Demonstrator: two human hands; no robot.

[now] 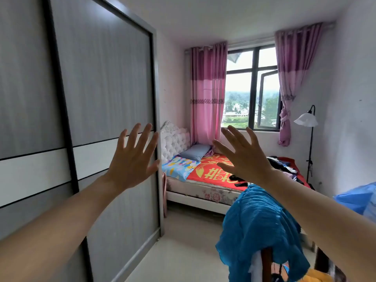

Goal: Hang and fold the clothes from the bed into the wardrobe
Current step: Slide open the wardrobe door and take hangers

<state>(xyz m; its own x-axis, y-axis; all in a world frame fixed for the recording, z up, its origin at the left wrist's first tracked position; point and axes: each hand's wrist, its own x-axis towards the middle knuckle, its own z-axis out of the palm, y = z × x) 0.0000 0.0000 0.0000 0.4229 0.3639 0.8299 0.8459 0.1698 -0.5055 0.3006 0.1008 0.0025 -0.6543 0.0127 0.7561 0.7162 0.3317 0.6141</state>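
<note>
Seen from the person's head, both bare arms reach forward into a small bedroom. The left hand (132, 159) is raised with fingers straight and spread, holding nothing, in front of the right edge of the wardrobe (101, 88); whether it touches the door cannot be told from this angle. The right hand (242, 157) is raised beside it, fingers also straight and spread, holding nothing, with the bed behind it. The wardrobe fills the left side of the scene, its grey sliding doors shut and crossed by a pale band. The bed (203, 192) stands at the far end under a window (252, 88), with a white tufted headboard (175, 139) on the left, a red bedcover (211, 169), a grey-blue pillow (195, 151) and a bright patterned pillow (179, 166). The clothes (284, 165) lie in a mixed heap at the right end of the bed, and a small dark item (237, 178) lies apart from them on the red cover. Pink curtains (207, 94) hang on both sides of the window. A black floor lamp (307, 119) with a white shade stands by the right wall. Near on the right, a blue garment (258, 224) is draped over what seems to be a chair back, and something blue and plastic-looking (356, 198) shows at the right edge.
</note>
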